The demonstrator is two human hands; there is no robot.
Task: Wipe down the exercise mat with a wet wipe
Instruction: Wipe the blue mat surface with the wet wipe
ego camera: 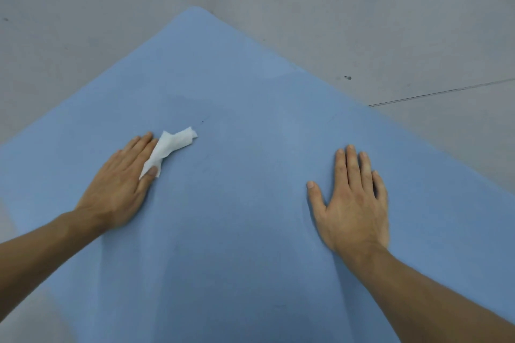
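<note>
Currently the left hand (119, 186) has a grip that pinches one end of the crumpled wet wipe (170, 146) between thumb and forefinger, mid-left on the blue exercise mat (250, 108). The right hand (352, 203) presses flat, grip wide. Trailing loosely, the wipe may bunch and skip patches.

The person's left hand (117, 189) and right hand (354, 203) are bare, with short, evenly trimmed fingernails and creased knuckles. The left forearm (36, 253) and right forearm (434, 295) are bare to the frame's edges.
</note>
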